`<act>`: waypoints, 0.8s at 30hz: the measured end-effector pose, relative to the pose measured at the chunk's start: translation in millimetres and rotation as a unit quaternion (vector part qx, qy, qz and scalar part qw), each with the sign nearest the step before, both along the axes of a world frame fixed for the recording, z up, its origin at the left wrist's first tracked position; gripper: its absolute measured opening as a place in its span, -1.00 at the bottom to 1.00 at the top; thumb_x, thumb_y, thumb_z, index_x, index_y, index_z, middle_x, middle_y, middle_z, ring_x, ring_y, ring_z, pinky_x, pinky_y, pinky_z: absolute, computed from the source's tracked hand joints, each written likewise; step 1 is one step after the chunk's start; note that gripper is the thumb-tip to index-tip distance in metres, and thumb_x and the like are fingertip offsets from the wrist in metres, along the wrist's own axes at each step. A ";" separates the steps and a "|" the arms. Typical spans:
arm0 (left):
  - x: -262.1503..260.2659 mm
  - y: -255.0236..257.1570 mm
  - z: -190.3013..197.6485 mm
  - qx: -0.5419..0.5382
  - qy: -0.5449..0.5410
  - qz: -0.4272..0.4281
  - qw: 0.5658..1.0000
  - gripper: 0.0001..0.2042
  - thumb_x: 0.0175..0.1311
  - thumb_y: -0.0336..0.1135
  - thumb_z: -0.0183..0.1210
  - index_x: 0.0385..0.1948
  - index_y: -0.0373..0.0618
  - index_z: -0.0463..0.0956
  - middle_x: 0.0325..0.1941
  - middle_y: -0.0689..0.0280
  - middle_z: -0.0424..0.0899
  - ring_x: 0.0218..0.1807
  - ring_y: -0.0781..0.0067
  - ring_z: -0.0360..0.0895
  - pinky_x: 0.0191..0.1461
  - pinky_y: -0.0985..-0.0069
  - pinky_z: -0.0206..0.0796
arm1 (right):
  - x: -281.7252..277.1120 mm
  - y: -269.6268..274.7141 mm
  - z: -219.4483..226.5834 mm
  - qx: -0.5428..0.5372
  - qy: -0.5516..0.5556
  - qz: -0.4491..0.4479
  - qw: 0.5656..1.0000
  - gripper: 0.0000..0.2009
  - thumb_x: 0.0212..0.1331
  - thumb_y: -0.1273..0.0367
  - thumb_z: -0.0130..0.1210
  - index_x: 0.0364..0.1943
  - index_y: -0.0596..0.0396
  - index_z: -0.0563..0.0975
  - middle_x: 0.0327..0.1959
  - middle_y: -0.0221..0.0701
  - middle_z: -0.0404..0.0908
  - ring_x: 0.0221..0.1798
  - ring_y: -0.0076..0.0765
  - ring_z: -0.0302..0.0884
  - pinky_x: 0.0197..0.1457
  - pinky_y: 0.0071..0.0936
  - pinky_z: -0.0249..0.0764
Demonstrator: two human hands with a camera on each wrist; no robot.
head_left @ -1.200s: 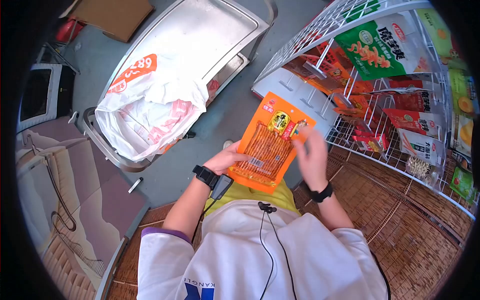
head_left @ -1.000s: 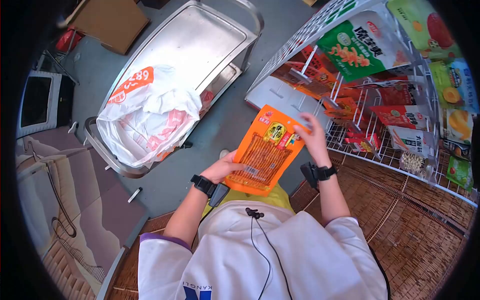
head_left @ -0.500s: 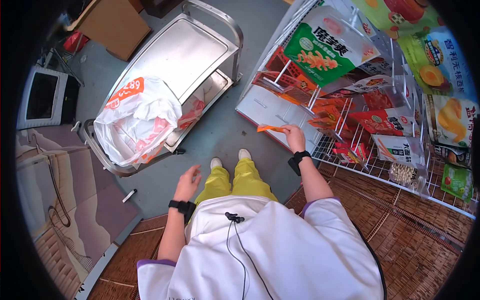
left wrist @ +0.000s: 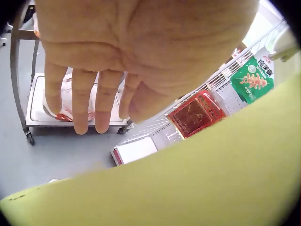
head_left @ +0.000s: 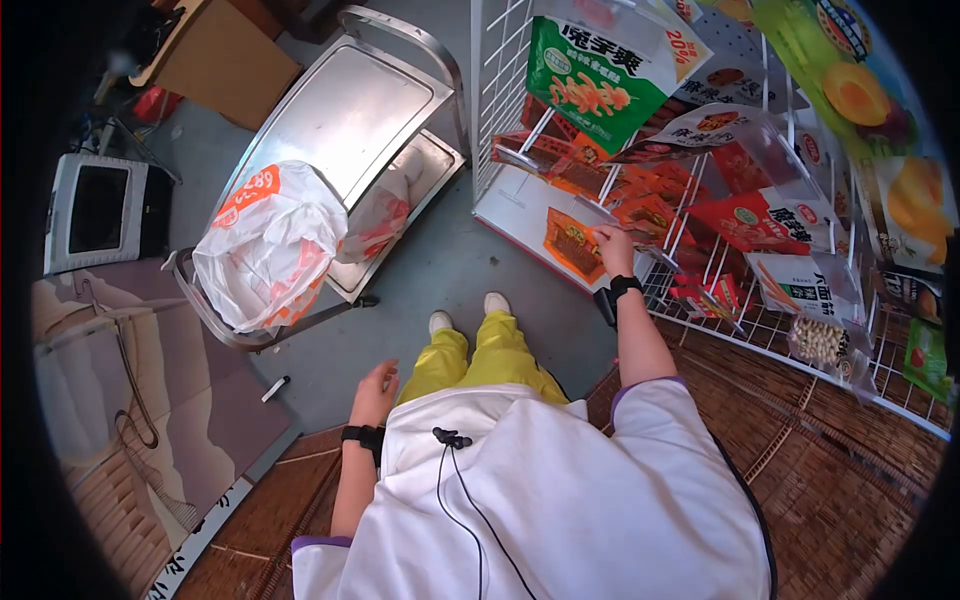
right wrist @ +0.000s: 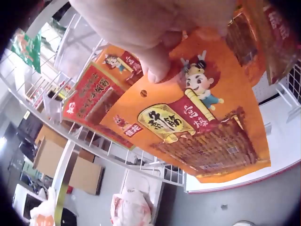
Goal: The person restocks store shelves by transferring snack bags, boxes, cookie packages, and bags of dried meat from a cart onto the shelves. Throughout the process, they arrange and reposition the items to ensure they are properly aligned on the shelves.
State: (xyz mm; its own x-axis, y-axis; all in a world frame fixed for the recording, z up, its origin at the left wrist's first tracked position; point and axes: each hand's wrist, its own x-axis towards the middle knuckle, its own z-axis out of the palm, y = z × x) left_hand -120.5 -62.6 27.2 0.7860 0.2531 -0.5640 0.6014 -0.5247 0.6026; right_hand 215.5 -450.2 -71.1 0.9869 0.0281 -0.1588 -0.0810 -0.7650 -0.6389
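Observation:
My right hand [head_left: 614, 250] pinches the top edge of an orange snack packet [head_left: 573, 243], held at the lower part of the wire rack. In the right wrist view the fingers and thumb of the right hand [right wrist: 160, 33] grip the orange packet [right wrist: 202, 122] beside its punched hole, and the packet hangs tilted with its printed front showing. Other orange packets [head_left: 645, 215] hang just beyond it on the rack hooks. My left hand [head_left: 374, 393] hangs by my left side, holding nothing; in the left wrist view the left hand [left wrist: 136, 52] has its fingers extended.
The white wire rack [head_left: 497, 100] on the right carries a green packet [head_left: 590, 90], red packets [head_left: 750, 218] and several others. At the left stands a metal trolley [head_left: 350, 110] with a white plastic bag [head_left: 270, 255]. A cardboard box [head_left: 225, 65] sits behind it.
The orange packet went from both hands in front of me to the rack in the right hand. The left hand let go and dropped to my side.

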 end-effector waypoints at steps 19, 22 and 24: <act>1.3 -4.8 6.0 0.004 -0.016 0.004 1.000 -0.69 0.20 -0.45 0.09 0.00 -0.12 0.44 -0.15 0.10 0.62 -0.13 0.21 0.60 -0.12 0.39 0.42 | 27.7 -4.3 38.3 0.114 -0.024 -0.014 0.993 -0.83 0.12 0.51 0.04 -0.23 0.11 0.61 -0.36 -0.23 0.61 -0.34 -0.23 0.55 -0.23 -0.43 0.42; -0.7 -1.5 3.3 0.007 -0.013 0.003 1.000 -0.70 0.20 -0.45 0.09 0.00 -0.13 0.45 -0.15 0.09 0.62 -0.12 0.19 0.59 -0.10 0.38 0.43 | 35.8 -3.9 40.8 0.076 -0.085 0.035 0.993 -0.84 0.12 0.46 0.08 -0.23 0.11 0.62 -0.39 -0.24 0.62 -0.33 -0.26 0.56 -0.22 -0.43 0.42; -1.3 -0.5 2.4 0.010 -0.013 -0.005 1.000 -0.70 0.20 -0.45 0.09 0.00 -0.14 0.45 -0.14 0.08 0.62 -0.12 0.18 0.59 -0.10 0.37 0.43 | 41.3 0.0 53.0 0.080 0.025 -0.016 0.996 -0.84 0.11 0.41 0.11 -0.24 0.12 0.62 -0.38 -0.22 0.63 -0.29 -0.23 0.58 -0.19 -0.41 0.43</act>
State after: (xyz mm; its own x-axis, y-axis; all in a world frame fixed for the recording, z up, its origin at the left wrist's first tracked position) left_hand -121.7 -63.1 29.6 0.8028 0.2556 -0.5387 0.5802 -0.5431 0.6070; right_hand 256.8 -450.2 -18.1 0.9787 0.0249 -0.2039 -0.1391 -0.6504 -0.7468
